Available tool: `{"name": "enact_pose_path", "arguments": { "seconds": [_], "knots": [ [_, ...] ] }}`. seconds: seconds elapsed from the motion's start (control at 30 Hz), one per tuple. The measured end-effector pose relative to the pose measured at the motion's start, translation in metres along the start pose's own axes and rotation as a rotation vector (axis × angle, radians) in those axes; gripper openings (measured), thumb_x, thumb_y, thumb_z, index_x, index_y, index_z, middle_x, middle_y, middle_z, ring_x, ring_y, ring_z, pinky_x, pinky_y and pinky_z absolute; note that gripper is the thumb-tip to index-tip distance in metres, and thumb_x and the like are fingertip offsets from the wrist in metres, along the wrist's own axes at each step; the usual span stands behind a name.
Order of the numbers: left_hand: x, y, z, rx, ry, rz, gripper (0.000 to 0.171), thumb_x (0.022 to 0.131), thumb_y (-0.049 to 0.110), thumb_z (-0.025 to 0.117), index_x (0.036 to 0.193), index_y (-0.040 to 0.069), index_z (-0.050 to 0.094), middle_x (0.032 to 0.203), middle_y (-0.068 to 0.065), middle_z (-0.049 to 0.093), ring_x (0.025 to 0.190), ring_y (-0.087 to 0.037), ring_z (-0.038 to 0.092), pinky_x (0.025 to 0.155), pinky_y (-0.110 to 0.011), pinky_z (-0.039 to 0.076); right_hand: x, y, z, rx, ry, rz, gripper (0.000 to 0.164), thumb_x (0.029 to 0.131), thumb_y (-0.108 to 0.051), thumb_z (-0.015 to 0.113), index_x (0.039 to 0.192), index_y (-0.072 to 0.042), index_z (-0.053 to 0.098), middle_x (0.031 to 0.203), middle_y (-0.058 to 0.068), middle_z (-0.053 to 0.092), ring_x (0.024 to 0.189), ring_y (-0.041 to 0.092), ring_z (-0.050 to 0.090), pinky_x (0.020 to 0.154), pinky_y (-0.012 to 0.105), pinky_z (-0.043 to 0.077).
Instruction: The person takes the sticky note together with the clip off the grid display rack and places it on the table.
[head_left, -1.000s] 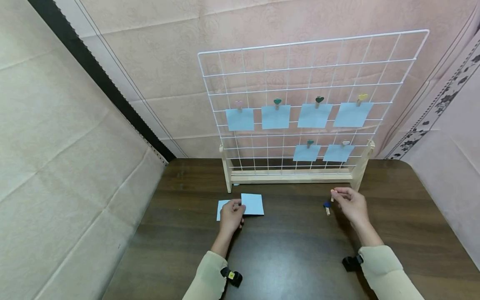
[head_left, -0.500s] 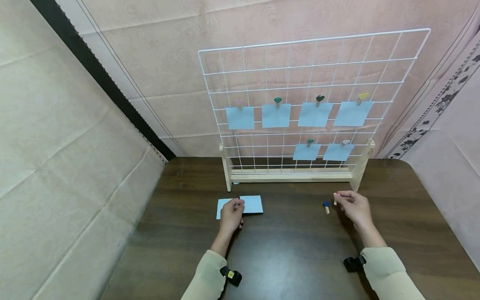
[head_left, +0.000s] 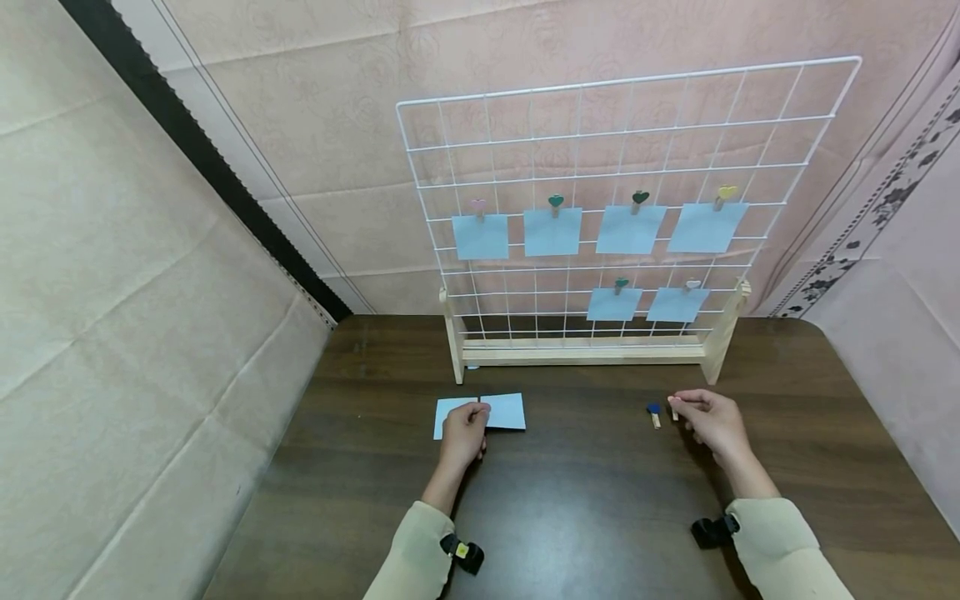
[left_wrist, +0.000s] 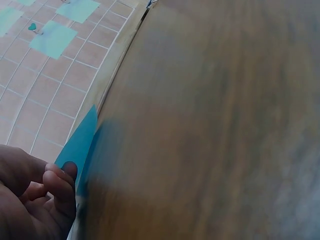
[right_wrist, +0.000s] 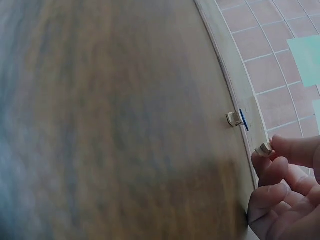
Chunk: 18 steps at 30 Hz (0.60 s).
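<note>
Between thumb and fingers, my left hand [head_left: 463, 429] pinches the edge of a blue paper card [head_left: 506, 411], tilted slightly off the table. Another blue card [head_left: 448, 408] lies on the tabletop, partly hidden behind that hand. On the other side, my right hand [head_left: 711, 421] pinches a small wooden clothespin [right_wrist: 264, 149] between thumb and forefinger. Just left of these fingers a clothespin with a blue head [head_left: 655, 415] lies on the wood. In the left wrist view the gripped card [left_wrist: 82, 140] stands steeply beside the fingertips.
Behind the hands stands a white wire grid [head_left: 577, 134] on a wooden base [head_left: 585, 357]. Several blue cards [head_left: 552, 232] hang on it from heart-topped clothespins, in two rows. The dark wooden table [head_left: 570, 500] meets pale cloth walls [head_left: 150, 333] on its sides.
My right hand has shifted a little right and toward me with its clothespin, away from the blue-headed one. The left hand has lowered the card slightly.
</note>
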<state>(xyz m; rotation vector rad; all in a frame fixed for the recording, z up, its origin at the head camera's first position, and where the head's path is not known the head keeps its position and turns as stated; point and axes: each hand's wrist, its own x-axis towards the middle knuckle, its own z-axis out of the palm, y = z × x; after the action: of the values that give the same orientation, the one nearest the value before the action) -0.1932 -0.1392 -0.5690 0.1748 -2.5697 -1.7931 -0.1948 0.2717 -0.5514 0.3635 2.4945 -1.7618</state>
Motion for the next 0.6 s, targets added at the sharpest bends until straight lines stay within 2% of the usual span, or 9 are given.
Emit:
{"name": "enact_pose_path", "arguments": {
  "seconds": [0.2, 0.33, 0.5, 0.6],
  "knots": [
    [0.0007, 0.0000, 0.0004, 0.020, -0.021, -0.015, 0.026, 0.108, 0.012, 0.057, 0.122, -0.001, 0.075, 0.062, -0.004, 0.059, 0.044, -0.011, 0.050, 0.039, -0.025, 0.045, 0.0017, 0.0036, -0.0006, -0.012, -0.019, -0.001, 0.041, 0.104, -0.022, 0.070, 0.124, 0.013, 0.066, 0.080, -0.005, 0.070, 0.064, 0.012, 0.057, 0.049, 0.028, 0.048],
    [0.0019, 0.0001, 0.0002, 0.019, -0.030, -0.031, 0.025, 0.108, 0.014, 0.058, 0.117, 0.000, 0.077, 0.063, -0.006, 0.060, 0.045, -0.012, 0.050, 0.041, -0.026, 0.044, 0.0017, 0.0040, -0.0004, -0.021, -0.026, -0.002, 0.039, 0.104, -0.021, 0.069, 0.124, 0.013, 0.066, 0.080, -0.003, 0.070, 0.065, 0.012, 0.057, 0.050, 0.029, 0.049],
    [0.0028, 0.0014, -0.0004, 0.065, -0.013, -0.015, 0.024, 0.106, 0.014, 0.061, 0.108, -0.001, 0.079, 0.074, -0.007, 0.068, 0.052, -0.011, 0.051, 0.052, -0.027, 0.047, 0.0007, 0.0045, -0.0008, -0.027, -0.033, -0.009, 0.039, 0.104, -0.019, 0.070, 0.122, 0.014, 0.066, 0.080, -0.004, 0.070, 0.066, 0.012, 0.058, 0.052, 0.029, 0.052],
    [0.0034, 0.0021, -0.0005, 0.098, -0.005, -0.009, 0.024, 0.105, 0.014, 0.061, 0.108, 0.000, 0.080, 0.083, -0.009, 0.073, 0.052, -0.010, 0.051, 0.056, -0.027, 0.048, -0.0003, 0.0050, -0.0012, -0.024, -0.042, -0.020, 0.039, 0.103, -0.017, 0.070, 0.122, 0.016, 0.066, 0.080, -0.003, 0.070, 0.067, 0.012, 0.058, 0.052, 0.028, 0.052]
  ]
}}
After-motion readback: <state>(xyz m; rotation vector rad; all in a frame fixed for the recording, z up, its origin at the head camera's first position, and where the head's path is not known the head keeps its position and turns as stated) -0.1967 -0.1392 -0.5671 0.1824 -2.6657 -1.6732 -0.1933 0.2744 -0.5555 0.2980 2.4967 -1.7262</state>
